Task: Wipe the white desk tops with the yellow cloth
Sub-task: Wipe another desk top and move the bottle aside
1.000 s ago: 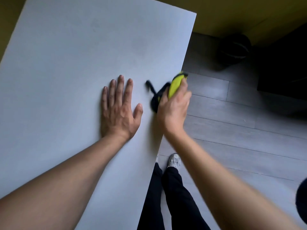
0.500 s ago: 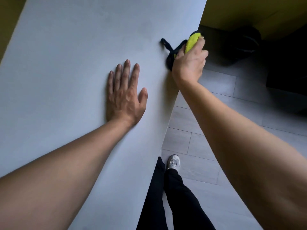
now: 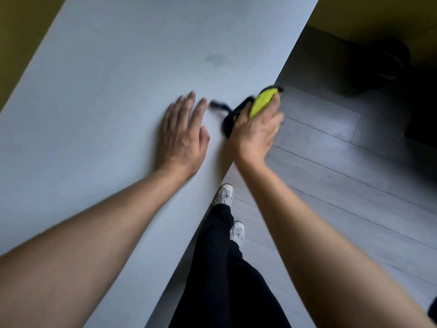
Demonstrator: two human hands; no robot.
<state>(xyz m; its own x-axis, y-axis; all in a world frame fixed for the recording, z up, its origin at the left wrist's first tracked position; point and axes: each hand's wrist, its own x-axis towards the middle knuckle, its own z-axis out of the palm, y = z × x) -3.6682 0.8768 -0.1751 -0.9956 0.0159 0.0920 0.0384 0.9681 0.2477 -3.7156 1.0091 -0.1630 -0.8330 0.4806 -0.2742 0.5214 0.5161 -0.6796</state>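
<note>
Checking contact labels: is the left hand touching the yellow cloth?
Apart. Head view shows bare white desk top between left hand and yellow cloth.

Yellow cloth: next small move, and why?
Probably sweep the yellow cloth, gripped by the right hand at the desk's right edge, up and inward to the faint smudge on the white desk top. The left hand lies flat beside it.

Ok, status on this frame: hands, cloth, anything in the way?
Left hand flat on the white desk top, fingers straight. Right hand grips the yellow cloth at the desk's right edge. Faint smudge ahead; nothing in the way.
</note>
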